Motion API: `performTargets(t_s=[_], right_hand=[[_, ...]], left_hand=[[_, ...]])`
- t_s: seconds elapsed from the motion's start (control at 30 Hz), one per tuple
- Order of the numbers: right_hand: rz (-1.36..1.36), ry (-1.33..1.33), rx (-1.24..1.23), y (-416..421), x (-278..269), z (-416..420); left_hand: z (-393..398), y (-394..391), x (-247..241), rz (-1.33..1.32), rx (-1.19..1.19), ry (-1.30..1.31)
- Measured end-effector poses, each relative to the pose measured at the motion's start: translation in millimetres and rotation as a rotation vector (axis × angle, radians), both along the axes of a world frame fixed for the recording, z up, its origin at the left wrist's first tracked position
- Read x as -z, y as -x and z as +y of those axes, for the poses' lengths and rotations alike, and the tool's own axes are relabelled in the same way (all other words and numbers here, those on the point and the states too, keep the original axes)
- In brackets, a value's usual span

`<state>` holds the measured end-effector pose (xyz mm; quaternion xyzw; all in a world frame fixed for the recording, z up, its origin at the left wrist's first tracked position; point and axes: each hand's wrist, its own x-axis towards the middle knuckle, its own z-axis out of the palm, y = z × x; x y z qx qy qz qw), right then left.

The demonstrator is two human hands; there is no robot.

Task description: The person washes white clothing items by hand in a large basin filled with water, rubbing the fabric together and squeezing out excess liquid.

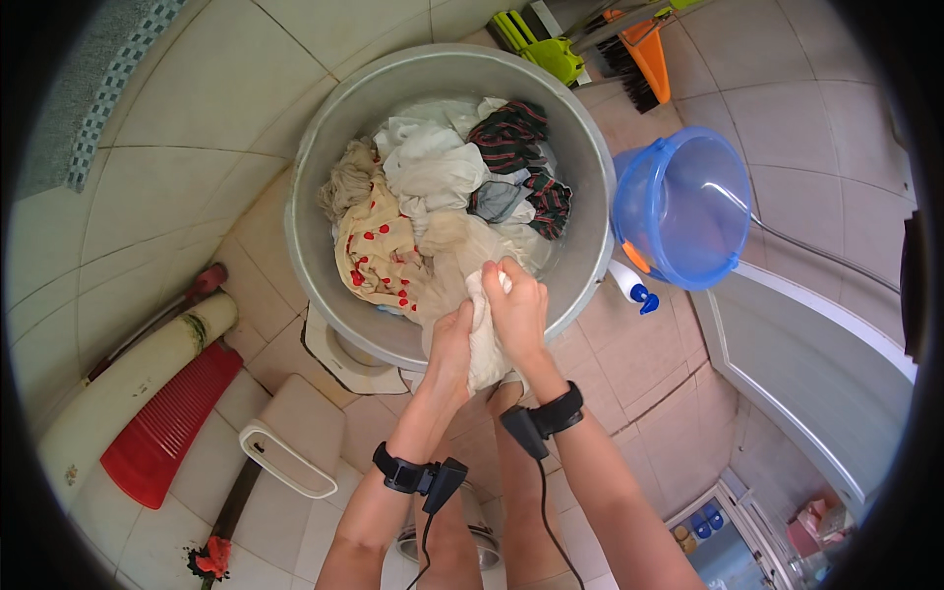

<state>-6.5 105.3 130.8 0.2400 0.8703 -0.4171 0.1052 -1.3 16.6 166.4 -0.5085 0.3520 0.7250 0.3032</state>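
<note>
Over the near rim of a large round metal tub (pixel 299 243), both my hands grip one bunched cream cloth (pixel 483 335). My left hand (pixel 451 343) holds it from the left side, lower down. Higher up on the right, my right hand (pixel 518 302) has its fingers closed round the upper part. Inside the tub lie wet clothes: a cream garment with red spots (pixel 369 243), a white cloth (pixel 435 166), a dark garment with red stripes (pixel 510 136) and a grey cloth piece (pixel 495 200). A thin beige cloth (pixel 457 240) spreads just beyond my hands.
A blue plastic bucket (pixel 689 210) stands right of the tub, above a white pump bottle (pixel 633 286). Brushes and an orange dustpan (pixel 645 55) are at the back. Left are a red ribbed washboard (pixel 173 428) and a pale plastic bin (pixel 302 435). A white door (pixel 804 383) borders the right.
</note>
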Motion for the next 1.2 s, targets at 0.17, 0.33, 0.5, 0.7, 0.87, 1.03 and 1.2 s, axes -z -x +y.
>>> performTargets(t_s=[0.17, 0.33, 0.5, 0.7, 0.87, 1.03, 1.2], right_hand=[[-0.162, 0.742, 0.220, -9.8, -13.9, 32.4], [-0.026, 0.709, -0.271, -24.0, -26.3, 26.9], [-0.303, 0.760, -0.077, -19.0, -28.4, 39.4], [-0.336, 0.447, -0.475, -26.7, -26.3, 75.7], [-0.335, 0.742, -0.174, -32.6, -22.4, 76.9], [0.084, 0.829, 0.241, -22.2, -20.1, 44.3], [0.263, 0.094, -0.313, -34.5, -50.2, -14.4]], left_hand=[[-45.2, 6.8, 28.2, 0.623, 0.824, 0.767], [-33.6, 18.4, 10.5, 1.336, 1.018, 0.856], [-37.5, 22.5, -6.1, 0.819, 1.390, 0.418], [-65.4, 14.2, 8.9, 0.624, 0.841, 0.167], [-73.0, 2.4, 30.5, 0.891, 0.762, 0.307], [-43.6, 0.6, 21.5, 0.561, 0.481, 0.139], [-20.2, -11.5, 41.9, 0.256, 0.286, 0.087]])
